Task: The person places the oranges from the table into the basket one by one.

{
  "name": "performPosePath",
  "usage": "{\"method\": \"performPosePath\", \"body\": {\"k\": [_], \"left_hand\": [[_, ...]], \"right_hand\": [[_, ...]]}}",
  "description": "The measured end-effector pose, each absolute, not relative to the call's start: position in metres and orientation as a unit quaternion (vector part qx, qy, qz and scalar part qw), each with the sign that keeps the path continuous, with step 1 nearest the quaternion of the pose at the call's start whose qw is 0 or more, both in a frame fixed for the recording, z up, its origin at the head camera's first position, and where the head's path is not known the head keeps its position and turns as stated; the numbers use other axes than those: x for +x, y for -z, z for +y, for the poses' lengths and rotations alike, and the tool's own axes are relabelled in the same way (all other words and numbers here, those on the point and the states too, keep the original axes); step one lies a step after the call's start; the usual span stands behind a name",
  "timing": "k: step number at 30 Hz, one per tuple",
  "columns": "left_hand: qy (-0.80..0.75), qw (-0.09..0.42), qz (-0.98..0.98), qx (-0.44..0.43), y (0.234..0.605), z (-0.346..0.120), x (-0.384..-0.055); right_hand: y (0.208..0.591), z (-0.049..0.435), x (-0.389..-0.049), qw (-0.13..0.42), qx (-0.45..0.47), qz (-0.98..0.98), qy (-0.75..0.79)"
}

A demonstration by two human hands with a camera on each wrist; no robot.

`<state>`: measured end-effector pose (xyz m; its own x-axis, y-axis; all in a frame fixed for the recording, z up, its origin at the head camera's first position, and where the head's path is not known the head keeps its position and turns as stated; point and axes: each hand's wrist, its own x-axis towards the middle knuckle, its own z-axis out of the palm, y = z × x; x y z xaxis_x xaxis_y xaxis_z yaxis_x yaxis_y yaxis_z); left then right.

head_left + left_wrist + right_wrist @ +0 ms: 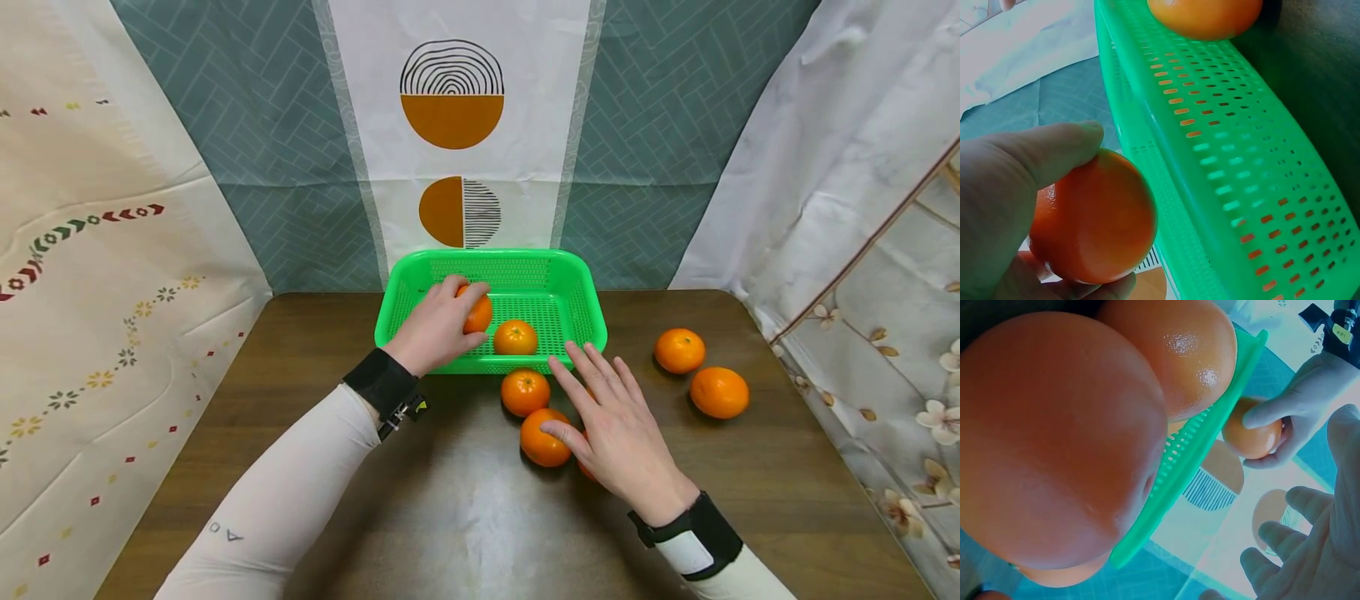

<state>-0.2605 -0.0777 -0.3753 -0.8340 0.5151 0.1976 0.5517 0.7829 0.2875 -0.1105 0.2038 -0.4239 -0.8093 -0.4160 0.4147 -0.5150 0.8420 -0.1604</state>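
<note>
My left hand (442,321) holds an orange (477,312) over the left side of a green plastic basket (491,364). Thumb and fingers curl round that orange (1094,219) in the left wrist view. Another orange (515,337) sits inside the basket. With fingers spread, my right hand (618,425) hovers above the table and holds nothing. Near its thumb lie an orange (545,437) and, against the basket's front, another orange (525,392); more orange fruit shows partly hidden beneath the hand. Large in the right wrist view is a close orange (1060,437).
Two oranges, one farther back (679,350) and one nearer (719,392), lie at the right of the brown wooden table (315,333). A patterned cloth (457,208) hangs behind the basket. More cloth borders the table on the left and right.
</note>
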Motion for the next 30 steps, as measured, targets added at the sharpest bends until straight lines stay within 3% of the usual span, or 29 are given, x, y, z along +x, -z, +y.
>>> {"method": "performPosePath", "body": {"k": [30], "left_hand": [[0.085, -0.082, -0.961, -0.250, 0.380, -0.057, -0.306]], "right_hand": [[0.424, 0.205, -0.107, 0.202, 0.251, -0.936, -0.138]]}}
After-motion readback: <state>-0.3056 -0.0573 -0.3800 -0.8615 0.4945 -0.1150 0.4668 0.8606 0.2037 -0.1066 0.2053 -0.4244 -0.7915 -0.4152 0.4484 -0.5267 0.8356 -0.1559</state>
